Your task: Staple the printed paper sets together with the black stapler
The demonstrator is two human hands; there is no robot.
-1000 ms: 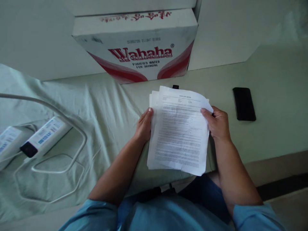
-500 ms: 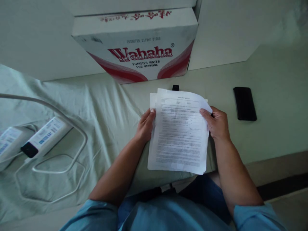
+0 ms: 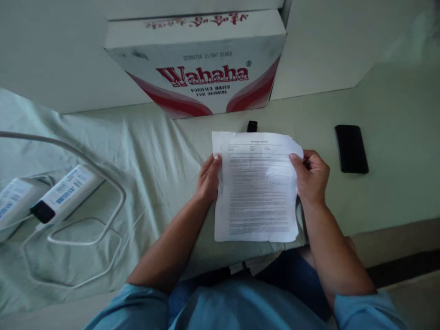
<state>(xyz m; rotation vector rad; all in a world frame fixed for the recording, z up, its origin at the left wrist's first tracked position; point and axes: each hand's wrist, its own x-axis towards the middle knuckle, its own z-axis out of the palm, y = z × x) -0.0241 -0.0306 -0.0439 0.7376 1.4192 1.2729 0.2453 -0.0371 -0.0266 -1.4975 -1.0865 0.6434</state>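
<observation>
Both hands (image 3: 207, 181) (image 3: 311, 176) grip papers (image 3: 257, 188) (squared); phone (image 3: 351, 148) right, box (image 3: 199, 59) behind

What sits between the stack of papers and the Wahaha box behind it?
In the head view, a small black object lies on the green sheet between the papers and the Wahaha box; what it is cannot be told.

A bedroom — sheeted bed (image 3: 144, 151), water carton (image 3: 206, 64), power strip (image 3: 65, 192).
</observation>
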